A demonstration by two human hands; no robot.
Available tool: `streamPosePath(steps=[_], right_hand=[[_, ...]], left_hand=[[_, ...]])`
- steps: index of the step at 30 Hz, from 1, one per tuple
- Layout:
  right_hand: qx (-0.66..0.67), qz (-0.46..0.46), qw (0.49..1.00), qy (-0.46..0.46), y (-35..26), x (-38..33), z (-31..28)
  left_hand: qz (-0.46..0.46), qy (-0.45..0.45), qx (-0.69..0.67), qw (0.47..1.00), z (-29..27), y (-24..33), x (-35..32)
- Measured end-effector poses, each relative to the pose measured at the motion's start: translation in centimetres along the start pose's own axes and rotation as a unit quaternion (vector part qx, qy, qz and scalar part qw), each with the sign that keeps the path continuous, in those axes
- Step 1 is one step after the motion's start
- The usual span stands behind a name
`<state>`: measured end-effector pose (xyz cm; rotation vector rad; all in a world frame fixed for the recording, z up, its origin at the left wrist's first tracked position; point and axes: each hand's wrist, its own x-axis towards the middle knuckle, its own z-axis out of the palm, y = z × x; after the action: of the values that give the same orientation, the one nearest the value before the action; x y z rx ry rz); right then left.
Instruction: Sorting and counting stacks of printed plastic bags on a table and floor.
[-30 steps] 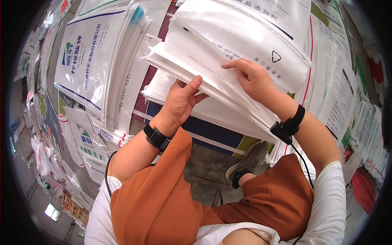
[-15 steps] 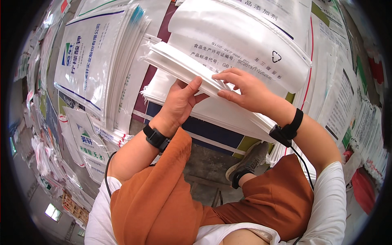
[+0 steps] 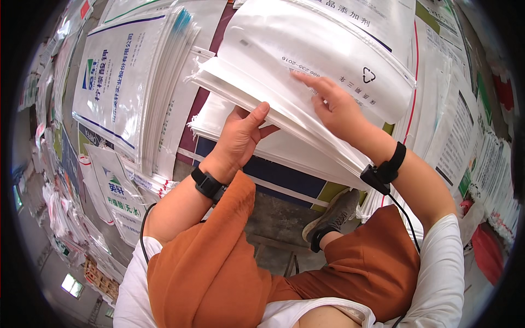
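A thick stack of white woven sacks [image 3: 306,60] with dark printing lies in front of me. My left hand [image 3: 240,136] grips the near edge of the stack, thumb on top and fingers underneath, lifting the upper sacks. My right hand [image 3: 333,106] lies flat on the top sack with fingers spread, pressing it down. Each wrist carries a black band; a thin black cable runs from the right one. Below the lifted sacks more white sacks [image 3: 273,145] lie flat.
Another pile of white sacks with blue and green print [image 3: 126,82] lies to the left. More printed sacks [image 3: 465,136] lie at the right and along the left rim. My orange-clad knees [image 3: 219,257] and a grey shoe [image 3: 333,213] on the concrete floor show below.
My right hand slid left and then up across the top sack. My left hand has raised the near edge of the upper sacks higher.
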<state>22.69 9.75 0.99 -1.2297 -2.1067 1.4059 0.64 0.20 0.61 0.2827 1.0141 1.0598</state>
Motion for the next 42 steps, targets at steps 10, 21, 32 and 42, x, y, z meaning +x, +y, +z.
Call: streamPosePath(steps=[10, 21, 32, 42], right_hand=[[-0.036, -0.052, 0.992, -0.111, 0.0, -0.5, -0.3], [-0.009, -0.028, 0.998, -0.048, 0.3, -0.4, -0.4], [-0.071, -0.053, 0.995, -0.041, 1.0, -0.5, -0.2], [-0.137, -0.120, 0.978, -0.098, -1.1, -0.8, -0.2]], left_hand=[[0.010, -0.017, -0.010, 1.000, -0.3, -0.2, 0.2], [0.004, 0.000, -0.013, 1.000, -0.2, -0.2, 0.1], [0.001, -0.008, -0.014, 1.000, 0.0, -0.2, 0.3], [0.005, -0.006, -0.022, 1.000, -0.1, -0.2, 0.3]])
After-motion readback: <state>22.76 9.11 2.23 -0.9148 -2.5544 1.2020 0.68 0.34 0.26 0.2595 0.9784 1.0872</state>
